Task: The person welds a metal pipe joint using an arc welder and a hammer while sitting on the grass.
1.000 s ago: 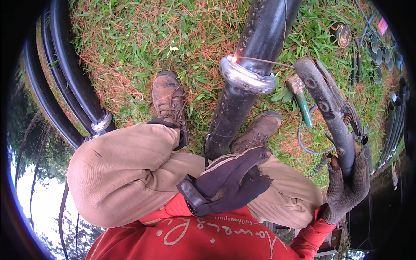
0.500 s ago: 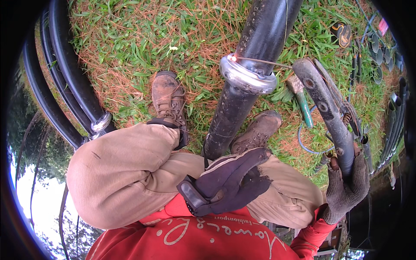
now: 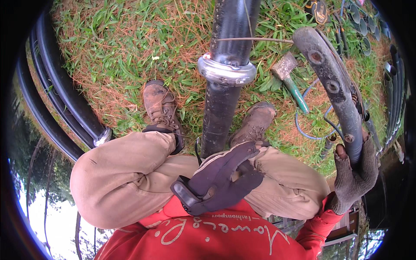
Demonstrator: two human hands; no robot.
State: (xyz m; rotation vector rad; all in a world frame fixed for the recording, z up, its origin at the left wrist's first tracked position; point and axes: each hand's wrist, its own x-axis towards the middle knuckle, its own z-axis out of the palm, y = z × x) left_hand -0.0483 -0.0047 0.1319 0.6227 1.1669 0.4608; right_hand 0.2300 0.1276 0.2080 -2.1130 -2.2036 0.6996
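Note:
My right hand (image 3: 356,180), in a grey knit fingerless glove, is closed around the worn black handle of a welding electrode holder (image 3: 333,86). A thin welding rod (image 3: 260,40) juts leftward from its end, across the black pipe (image 3: 222,115). That pipe stretches away from between my boots. A shiny metal collar (image 3: 227,73) rings it, with a small reddish glow at its upper left edge. The rod lies apart from the collar in the picture, farther up. My left hand (image 3: 221,182), in a black glove, lies over my lap with fingers and thumb apart and nothing visible in it.
A green-handled hammer (image 3: 291,82) lies on the grass right of the pipe. Behind it are a blue hose (image 3: 310,138) and a yellow-black tool (image 3: 318,11). Black pipes (image 3: 65,82) are on the left, and more pipes (image 3: 392,97) on the right.
The welding rod's tip has come off the collar's edge and moved up and away. The bright spot there has faded to a small red glow. My left hand has hardly moved.

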